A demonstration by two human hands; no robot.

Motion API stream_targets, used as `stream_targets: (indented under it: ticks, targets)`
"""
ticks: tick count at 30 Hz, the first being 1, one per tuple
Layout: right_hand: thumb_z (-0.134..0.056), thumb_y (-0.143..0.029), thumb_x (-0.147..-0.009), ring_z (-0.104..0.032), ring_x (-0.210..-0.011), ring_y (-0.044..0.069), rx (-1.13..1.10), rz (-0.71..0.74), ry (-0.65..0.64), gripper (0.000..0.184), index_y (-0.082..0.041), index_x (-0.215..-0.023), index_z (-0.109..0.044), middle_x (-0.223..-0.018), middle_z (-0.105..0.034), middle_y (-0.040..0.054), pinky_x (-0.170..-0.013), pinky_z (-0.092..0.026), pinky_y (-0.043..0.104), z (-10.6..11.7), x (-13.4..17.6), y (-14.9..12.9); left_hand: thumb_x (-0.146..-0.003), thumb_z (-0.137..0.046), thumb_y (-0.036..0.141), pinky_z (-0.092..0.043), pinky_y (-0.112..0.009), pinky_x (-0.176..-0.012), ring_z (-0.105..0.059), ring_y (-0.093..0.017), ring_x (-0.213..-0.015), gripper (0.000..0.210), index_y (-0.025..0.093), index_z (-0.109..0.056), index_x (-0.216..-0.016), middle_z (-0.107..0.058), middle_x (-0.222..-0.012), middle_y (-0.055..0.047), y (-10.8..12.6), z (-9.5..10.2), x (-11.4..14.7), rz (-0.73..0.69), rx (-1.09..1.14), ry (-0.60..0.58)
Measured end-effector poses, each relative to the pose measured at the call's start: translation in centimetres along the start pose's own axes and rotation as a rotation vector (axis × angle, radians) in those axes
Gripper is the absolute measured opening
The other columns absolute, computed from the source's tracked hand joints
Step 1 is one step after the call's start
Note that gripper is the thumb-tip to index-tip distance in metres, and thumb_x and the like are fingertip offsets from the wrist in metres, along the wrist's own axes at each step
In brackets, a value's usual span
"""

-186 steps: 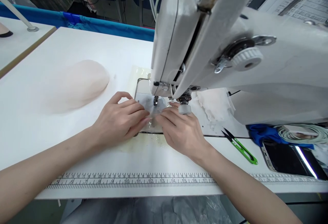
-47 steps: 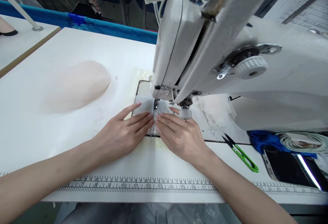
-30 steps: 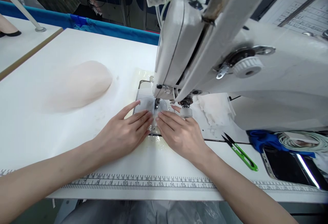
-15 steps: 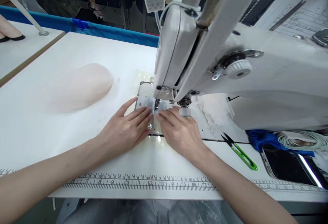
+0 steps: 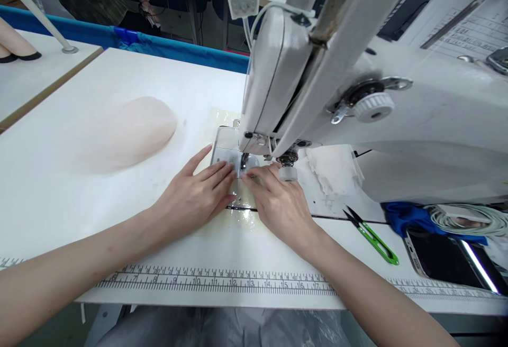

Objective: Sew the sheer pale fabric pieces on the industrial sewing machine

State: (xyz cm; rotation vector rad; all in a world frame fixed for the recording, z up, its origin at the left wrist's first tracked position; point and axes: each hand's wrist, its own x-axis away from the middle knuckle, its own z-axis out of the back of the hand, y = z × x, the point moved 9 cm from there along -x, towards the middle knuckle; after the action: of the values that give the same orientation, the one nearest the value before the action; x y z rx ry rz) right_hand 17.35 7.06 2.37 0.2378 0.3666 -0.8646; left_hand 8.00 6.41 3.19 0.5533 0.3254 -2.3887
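A white tabletop (image 5: 198,85) with a black printed ruler (image 5: 222,282) spreads beneath both hands. The left hand (image 5: 198,193) lies spread open, fingertips on a sheer, pale, flat piece (image 5: 227,155) extending just beyond them, beside the metal presser foot (image 5: 244,160). The right hand (image 5: 280,199) has bent fingers; whether they grip is unclear. Green-handled snips (image 5: 378,242) lie right of it.

A thin, see-through, whitish flat sheet (image 5: 225,155) lies smooth on the shiny metal needle plate (image 5: 227,136), under the small metal presser foot (image 5: 244,162), its far edge straight, partly covered by the left hand (image 5: 194,194).
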Motion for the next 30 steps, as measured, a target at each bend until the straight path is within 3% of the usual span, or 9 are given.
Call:
stream_targets:
  ticks: [5,12,17,24,27,30]
  targets:
    - [-0.048,0.004,-0.08,-0.059,-0.105,0.024,0.05,0.0,0.03,0.042,-0.016,-0.111,-0.067,-0.11,-0.07,0.0054,-0.098,-0.045,0.04,0.0,-0.4,0.2,-0.097,-0.049,0.028,-0.035,-0.054,-0.115,-0.066,-0.024,-0.11,0.031,0.008,-0.065,-0.115,-0.07,-0.115,-0.012,-0.4,-0.4,-0.4,-0.013,-0.028,0.006]
    - [-0.049,-0.002,-0.085,-0.06,-0.103,0.023,0.077,0.022,0.035,0.036,-0.018,-0.112,-0.067,-0.116,-0.068,0.006,-0.097,-0.045,0.041,0.0,-0.4,0.5,-0.098,-0.047,0.031,-0.034,-0.053,-0.116,-0.064,-0.023,-0.113,0.031,0.014,-0.064,-0.119,-0.07,-0.118,-0.009,-1.7,-1.3,-0.8,0.034,0.004,-0.02]
    - [-0.049,-0.005,-0.087,-0.062,-0.097,0.023,0.054,0.021,0.048,0.032,-0.017,-0.107,-0.07,-0.103,-0.073,0.0069,-0.101,-0.042,0.044,0.7,-0.2,0.8,-0.099,-0.046,0.033,-0.034,-0.052,-0.116,-0.064,-0.024,-0.113,0.036,0.009,-0.063,-0.119,-0.07,-0.117,-0.012,-1.8,-1.3,-1.0,0.042,0.004,-0.025]
    - [-0.046,-0.001,-0.083,-0.064,-0.094,0.02,0.009,-0.013,0.1,0.033,-0.019,-0.094,-0.071,-0.096,-0.075,0.0033,-0.101,-0.04,0.041,1.8,-0.1,1.2,-0.097,-0.049,0.034,-0.038,-0.051,-0.111,-0.055,-0.029,-0.125,0.037,0.013,-0.058,-0.126,-0.063,-0.129,-0.011,-3.0,-1.4,-0.8,0.132,0.002,-0.059]
    - [-0.042,0.005,-0.079,-0.065,-0.088,0.019,-0.016,-0.01,0.12,0.042,-0.016,-0.105,-0.068,-0.104,-0.074,0.0029,-0.096,-0.045,0.038,2.0,-0.1,0.7,-0.096,-0.051,0.036,-0.045,-0.051,-0.102,-0.064,-0.029,-0.107,0.034,0.011,-0.063,-0.116,-0.068,-0.113,-0.014,-2.6,-0.7,-0.7,0.152,-0.084,-0.067]
    - [-0.04,0.007,-0.082,-0.063,-0.104,0.019,-0.118,0.046,0.061,0.051,-0.015,-0.123,-0.061,-0.127,-0.065,0.0052,-0.093,-0.048,0.036,1.3,-0.1,-0.5,-0.094,-0.054,0.029,-0.053,-0.037,-0.077,-0.066,-0.02,-0.078,0.022,0.012,-0.068,-0.093,-0.07,-0.086,-0.008,0.8,1.0,-0.5,-0.066,-0.045,-0.015]
